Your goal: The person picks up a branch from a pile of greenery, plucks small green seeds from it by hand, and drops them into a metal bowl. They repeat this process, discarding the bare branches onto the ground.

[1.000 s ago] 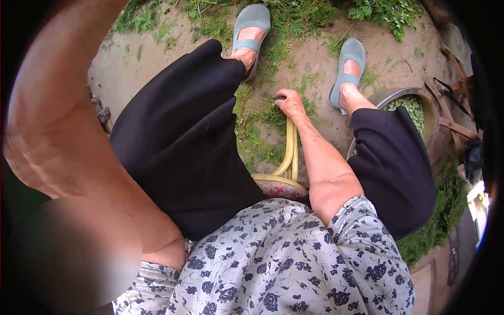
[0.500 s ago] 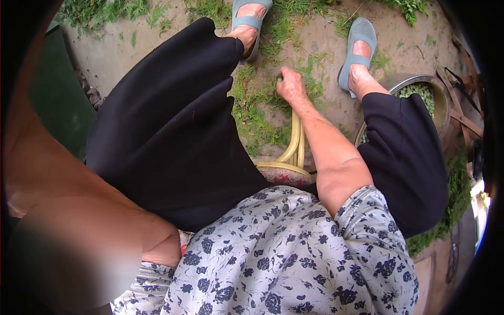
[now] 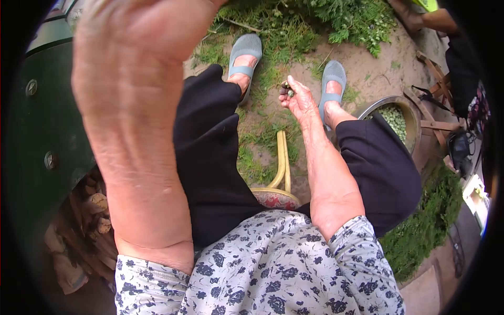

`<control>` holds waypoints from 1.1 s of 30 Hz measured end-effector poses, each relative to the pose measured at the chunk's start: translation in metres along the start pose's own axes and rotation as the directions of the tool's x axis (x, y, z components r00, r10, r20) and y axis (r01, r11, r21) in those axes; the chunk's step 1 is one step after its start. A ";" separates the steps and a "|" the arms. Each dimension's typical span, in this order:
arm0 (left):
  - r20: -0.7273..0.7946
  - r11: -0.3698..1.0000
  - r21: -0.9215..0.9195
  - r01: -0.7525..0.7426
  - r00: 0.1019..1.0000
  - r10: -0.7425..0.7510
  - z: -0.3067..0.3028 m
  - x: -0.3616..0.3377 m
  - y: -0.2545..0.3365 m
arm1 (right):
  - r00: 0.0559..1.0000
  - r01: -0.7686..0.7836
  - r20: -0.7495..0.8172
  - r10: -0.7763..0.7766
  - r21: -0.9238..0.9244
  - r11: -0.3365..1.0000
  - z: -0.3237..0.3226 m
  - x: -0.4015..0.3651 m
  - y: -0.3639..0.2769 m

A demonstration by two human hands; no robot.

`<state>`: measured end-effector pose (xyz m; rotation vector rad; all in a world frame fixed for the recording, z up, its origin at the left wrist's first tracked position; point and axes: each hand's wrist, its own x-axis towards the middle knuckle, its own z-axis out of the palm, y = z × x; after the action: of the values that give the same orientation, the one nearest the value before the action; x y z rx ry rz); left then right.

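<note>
Sprigs [image 3: 362, 29] litter our earthen ground [image 3: 378, 81]; our right hand [image 3: 301, 102], now turned palm-up, cups green pieces [image 3: 291, 93]; our left hand [image 3: 149, 23], we cannot tell.

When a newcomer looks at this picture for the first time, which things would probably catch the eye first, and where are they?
Probably the left forearm first, huge across the left side. Next, the right hand near the centre, holding a few small green pieces. Then, at the right, the metal basin with pale green pieces, partly hidden by the black trouser leg.
</note>
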<state>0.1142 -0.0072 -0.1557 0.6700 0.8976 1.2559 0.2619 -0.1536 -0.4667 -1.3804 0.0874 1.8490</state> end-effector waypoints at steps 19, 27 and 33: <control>0.014 0.946 -0.246 0.213 0.976 -0.216 -0.026 0.035 0.002 | 0.579 0.621 -0.139 -0.803 -0.563 0.545 0.003 -0.267 -0.197; -0.187 0.934 -0.326 0.145 0.959 -0.214 -0.030 0.037 0.012 | 0.612 -0.016 -0.162 -0.774 -0.981 0.193 -0.119 -0.306 -0.194; -0.104 0.926 -0.329 0.187 0.967 -0.233 -0.028 0.041 0.010 | 0.725 0.389 0.285 -0.627 -0.921 0.031 -0.003 -0.203 -0.238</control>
<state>0.0879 0.0336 -0.1694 0.2235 0.8345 1.2276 0.4296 -0.1079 -0.2059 -1.9801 -1.5717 0.9484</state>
